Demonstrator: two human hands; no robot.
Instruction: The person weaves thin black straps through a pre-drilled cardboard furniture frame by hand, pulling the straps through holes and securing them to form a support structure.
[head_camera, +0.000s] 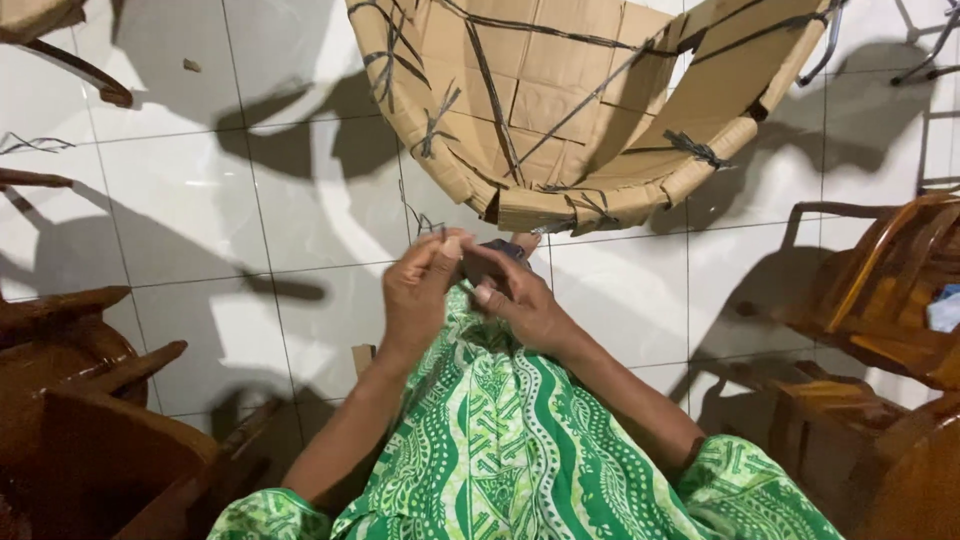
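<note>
Both my hands meet in front of my knees, above a green patterned garment. My left hand pinches something thin at its fingertips, and a thin dark strand rises from there. My right hand grips a small dark object, only partly visible between the fingers. Just beyond the hands stands a curved cardboard shell, made of bent panels tied together with dark strips. Its lower rim is a short way from my fingertips.
The floor is white glossy tile with strong shadows. Brown wooden chairs stand at the right, more dark wooden furniture at the left. A small cardboard scrap lies by my left forearm.
</note>
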